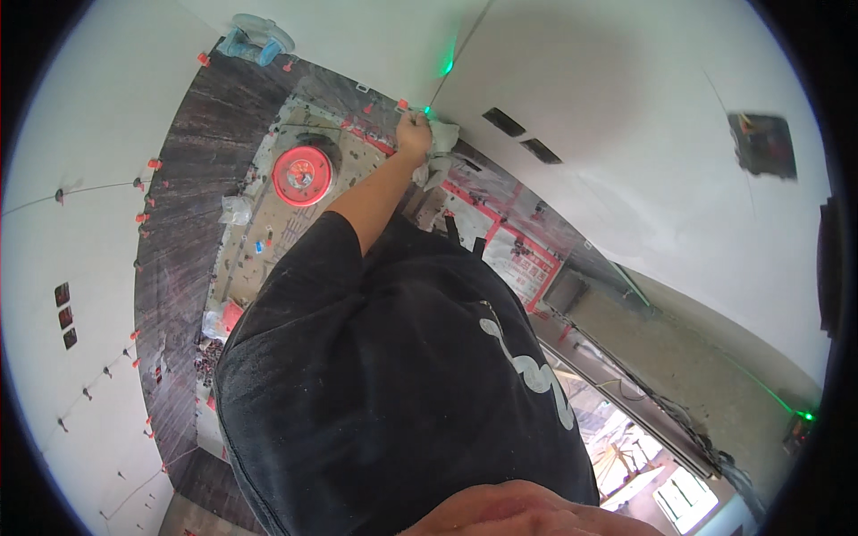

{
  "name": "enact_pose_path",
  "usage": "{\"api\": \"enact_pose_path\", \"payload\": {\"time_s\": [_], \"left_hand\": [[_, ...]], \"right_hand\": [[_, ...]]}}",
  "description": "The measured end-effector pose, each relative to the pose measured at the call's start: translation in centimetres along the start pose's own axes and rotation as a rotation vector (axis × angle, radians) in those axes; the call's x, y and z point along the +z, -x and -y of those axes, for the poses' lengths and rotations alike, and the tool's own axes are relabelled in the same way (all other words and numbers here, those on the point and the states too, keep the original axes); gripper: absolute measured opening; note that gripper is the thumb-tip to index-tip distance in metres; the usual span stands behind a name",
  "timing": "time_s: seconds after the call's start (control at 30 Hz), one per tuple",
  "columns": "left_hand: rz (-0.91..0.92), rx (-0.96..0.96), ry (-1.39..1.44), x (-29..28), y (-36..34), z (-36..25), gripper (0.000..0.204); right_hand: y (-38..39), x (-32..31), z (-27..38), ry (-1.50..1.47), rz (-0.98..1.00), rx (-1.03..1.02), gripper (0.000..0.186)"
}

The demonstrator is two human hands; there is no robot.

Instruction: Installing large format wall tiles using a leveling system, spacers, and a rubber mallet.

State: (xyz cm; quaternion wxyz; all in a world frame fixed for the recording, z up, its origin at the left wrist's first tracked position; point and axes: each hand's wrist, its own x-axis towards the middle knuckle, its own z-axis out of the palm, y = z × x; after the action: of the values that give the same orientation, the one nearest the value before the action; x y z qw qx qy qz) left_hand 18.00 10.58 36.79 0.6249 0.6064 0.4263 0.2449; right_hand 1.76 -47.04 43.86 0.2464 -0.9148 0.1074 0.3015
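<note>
My left arm, in a short black sleeve, stretches away from me toward the corner where the pale wall meets the dark tile band. At its end my left hand [413,134] is closed, fingers curled; whatever is in them is hidden. Just beyond the knuckles sits a small orange-red tile clip [402,105], with a green laser spot [427,110] beside it. A pale, crumpled thing [443,137] lies right next to the hand; I cannot make out its kind. My right hand does not show.
A red bucket [302,156] stands on the littered floor [246,259]. Dark tiles [201,143] with several red clips run along the left wall [89,259]. A light-blue and grey two-part tool [256,40] is at upper left. A green laser device [798,433] glows at lower right.
</note>
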Motion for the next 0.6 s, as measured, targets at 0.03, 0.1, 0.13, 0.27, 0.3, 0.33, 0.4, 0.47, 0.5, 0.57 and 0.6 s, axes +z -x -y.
{"api": "enact_pose_path", "payload": {"time_s": [0.03,0.1,0.13,0.27,0.3,0.33,0.4,0.47,0.5,0.57,0.6], "left_hand": [[0.025,-0.048,0.034,0.3,0.1,-0.5,0.015],[0.056,-0.139,0.054,0.0,0.5,-2.7,0.016],[0.06,-0.151,0.057,-0.3,0.8,-3.2,0.016],[0.088,-0.148,0.016,0.2,0.4,-1.8,0.02],[0.054,-0.095,-0.029,0.2,0.3,-1.2,0.02],[0.048,-0.104,-0.024,0.2,0.3,-0.7,0.02],[0.016,0.002,-0.121,0.3,0.3,-0.8,0.018],[0.032,-0.007,-0.15,0.2,0.5,-1.3,0.018],[0.047,-0.011,-0.181,0.3,0.7,-1.9,0.018],[0.025,-0.017,-0.194,0.9,0.2,-0.7,0.019],[0.015,-0.02,-0.21,1.4,0.4,-0.7,0.02]], "right_hand": [[0.7,0.8,0.6,-0.002,-0.013,0.057,0.034],[2.0,2.3,1.7,-0.009,-0.038,0.166,0.036],[2.6,2.9,2.1,-0.013,-0.051,0.22,0.036],[3.1,4.2,2.5,-0.019,-0.101,0.374,0.038],[2.7,3.4,3.8,0.018,-0.077,0.326,0.04],[2.3,2.9,5.2,0.054,-0.053,0.279,0.041],[3.1,3.0,5.6,0.093,-0.086,0.246,0.041],[3.9,3.3,5.7,0.163,-0.154,0.173,0.042],[4.5,3.6,5.5,0.196,-0.191,0.139,0.042],[5.2,4.1,5.6,0.263,-0.259,0.07,0.043],[5.8,4.3,5.4,0.292,-0.3,0.053,0.043]]}}
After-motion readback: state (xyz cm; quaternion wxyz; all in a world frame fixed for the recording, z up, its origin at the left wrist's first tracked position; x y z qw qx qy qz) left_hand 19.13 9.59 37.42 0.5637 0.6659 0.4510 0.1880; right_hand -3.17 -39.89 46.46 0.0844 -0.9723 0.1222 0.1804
